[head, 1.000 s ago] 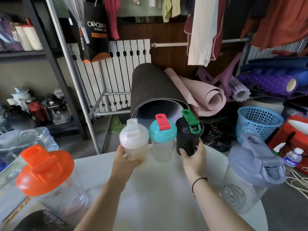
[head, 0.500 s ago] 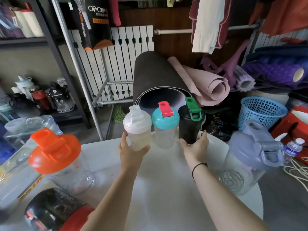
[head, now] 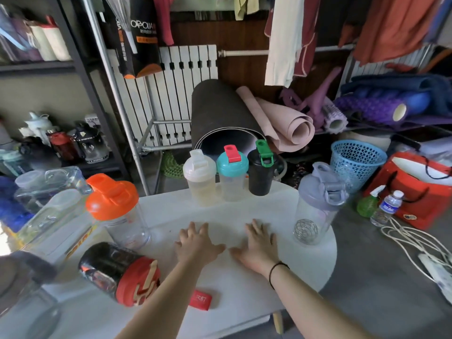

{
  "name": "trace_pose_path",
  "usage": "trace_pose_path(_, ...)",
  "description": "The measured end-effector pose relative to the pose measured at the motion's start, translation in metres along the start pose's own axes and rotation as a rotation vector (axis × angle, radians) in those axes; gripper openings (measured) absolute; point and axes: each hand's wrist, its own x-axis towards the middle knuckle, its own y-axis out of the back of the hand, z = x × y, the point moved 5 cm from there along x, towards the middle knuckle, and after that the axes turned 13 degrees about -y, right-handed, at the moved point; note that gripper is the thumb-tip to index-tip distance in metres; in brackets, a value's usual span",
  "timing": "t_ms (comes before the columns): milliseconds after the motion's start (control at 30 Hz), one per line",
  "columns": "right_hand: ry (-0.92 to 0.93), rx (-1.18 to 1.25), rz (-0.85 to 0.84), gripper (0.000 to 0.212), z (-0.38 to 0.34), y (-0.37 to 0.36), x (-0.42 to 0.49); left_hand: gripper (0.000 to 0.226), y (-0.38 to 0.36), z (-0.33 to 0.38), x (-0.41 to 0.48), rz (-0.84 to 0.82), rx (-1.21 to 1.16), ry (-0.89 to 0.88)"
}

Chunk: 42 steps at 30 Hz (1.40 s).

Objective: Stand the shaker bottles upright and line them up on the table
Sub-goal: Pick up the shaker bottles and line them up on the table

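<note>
Three small shakers stand upright in a row at the far edge of the white table [head: 244,285]: a white-lidded one [head: 200,178], a teal-lidded one with a red cap [head: 232,176] and a black one with a green cap [head: 261,173]. A clear shaker with an orange lid [head: 117,207] stands at the left, and a clear one with a grey lid [head: 318,204] at the right. A black shaker with a red lid [head: 119,272] lies on its side near the front left. My left hand [head: 197,243] and my right hand [head: 256,245] rest flat on the table, fingers spread, holding nothing.
A small red tag [head: 201,299] lies on the table near my left forearm. Clear plastic jugs [head: 49,192] crowd the left side. Rolled mats [head: 244,116] stand behind the table. A blue basket [head: 357,165], a red bag [head: 420,189] and a water bottle [head: 386,207] sit on the floor at the right.
My left hand let go of the white-lidded shaker and my right hand let go of the black one. Both hands drew back toward me and now lie flat on the table.
</note>
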Motion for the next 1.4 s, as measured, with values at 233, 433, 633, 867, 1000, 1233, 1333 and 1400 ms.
trace_pose_path(233,-0.424,0.844,0.482,0.042,0.105,0.056,-0.051,0.084,0.004,-0.002,-0.022,-0.041,0.019,-0.063)
trace_pose_path(433,-0.276,0.955,0.342,0.118,0.117,0.101,-0.029,0.085,0.004,-0.003,-0.019,-0.038,0.018,-0.052)
trace_pose_path(633,-0.112,0.734,0.304,0.067,0.095,0.116,-0.004,0.088,0.000,-0.006,-0.013,-0.033,0.019,-0.041)
trace_pose_path(867,-0.005,0.726,0.208,0.074,0.059,0.111,0.019,0.089,-0.002,-0.007,-0.009,-0.013,0.020,-0.043)
trace_pose_path(1000,-0.021,0.761,0.224,0.074,0.052,0.107,0.028,0.089,-0.002,-0.007,-0.008,-0.012,0.019,-0.045)
trace_pose_path(1233,-0.033,0.832,0.179,0.093,0.057,0.093,0.031,0.089,-0.001,-0.009,-0.011,0.034,-0.016,-0.048)
trace_pose_path(1333,-0.111,0.859,0.124,0.109,0.064,0.080,0.026,0.089,0.000,-0.012,-0.015,0.034,-0.048,-0.043)
trace_pose_path(1400,-0.168,0.827,0.097,0.106,0.070,0.070,0.017,0.086,0.005,-0.006,-0.023,0.085,-0.097,-0.056)
